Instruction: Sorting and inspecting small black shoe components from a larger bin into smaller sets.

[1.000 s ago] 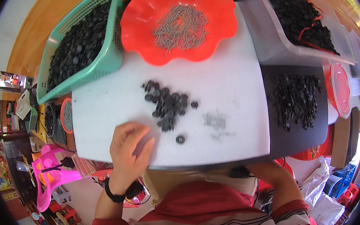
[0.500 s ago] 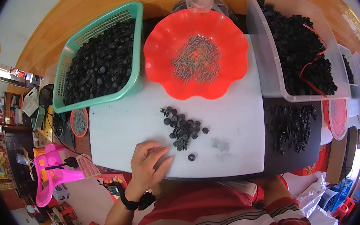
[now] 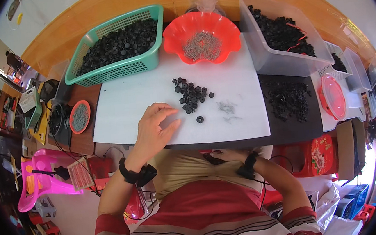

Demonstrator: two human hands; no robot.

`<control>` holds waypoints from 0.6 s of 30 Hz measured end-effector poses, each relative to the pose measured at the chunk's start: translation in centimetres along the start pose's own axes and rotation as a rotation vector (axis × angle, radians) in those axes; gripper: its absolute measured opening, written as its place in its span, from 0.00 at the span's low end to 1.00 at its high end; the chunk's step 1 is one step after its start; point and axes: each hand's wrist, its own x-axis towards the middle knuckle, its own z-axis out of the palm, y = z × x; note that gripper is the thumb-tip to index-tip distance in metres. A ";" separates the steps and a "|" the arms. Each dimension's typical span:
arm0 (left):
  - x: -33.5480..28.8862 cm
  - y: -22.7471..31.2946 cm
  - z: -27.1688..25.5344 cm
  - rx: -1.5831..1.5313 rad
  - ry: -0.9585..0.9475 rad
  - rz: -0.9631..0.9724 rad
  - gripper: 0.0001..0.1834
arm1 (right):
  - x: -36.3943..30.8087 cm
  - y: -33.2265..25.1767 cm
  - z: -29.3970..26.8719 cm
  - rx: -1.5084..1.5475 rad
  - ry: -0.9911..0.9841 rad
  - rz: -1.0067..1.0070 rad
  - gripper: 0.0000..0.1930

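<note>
My left hand (image 3: 157,126) hovers over the white foam sheet (image 3: 126,91), thumb and fingers apart, with nothing in it. Just beyond its fingertips lies a loose pile of small black round parts (image 3: 190,97), some with a hole in the middle. One black ring (image 3: 200,119) sits apart at the pile's near side. To the right are a few thin silvery pins (image 3: 227,108). My right hand (image 3: 228,155) is low at my lap, below the table's front edge, its fingers curled in shade by something dark and red; what they hold I cannot make out.
A green basket (image 3: 146,63) of black parts stands at back left, a red scalloped bowl (image 3: 231,45) of pins at back middle, a clear bin (image 3: 278,65) of black parts at back right. More black pieces (image 3: 289,98) lie on the dark tabletop. A small orange-rimmed dish (image 3: 88,110) stands left.
The view has tilted, so my lap and right hand now show below the table edge. My left hand stays beside the pile, fingers spread a little wider.
</note>
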 end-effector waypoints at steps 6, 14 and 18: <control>0.1 -1.2 -0.8 -0.206 -0.054 -0.075 0.17 | -6.3 -6.4 -2.7 -0.121 0.138 -0.035 0.23; 2.2 -0.4 -1.2 -0.147 -0.098 -0.053 0.21 | -13.5 -15.3 -6.3 -0.077 0.214 -0.089 0.17; 3.1 -0.2 -0.4 -0.039 0.004 0.042 0.21 | -14.4 -17.8 -9.2 -0.123 0.542 -0.372 0.10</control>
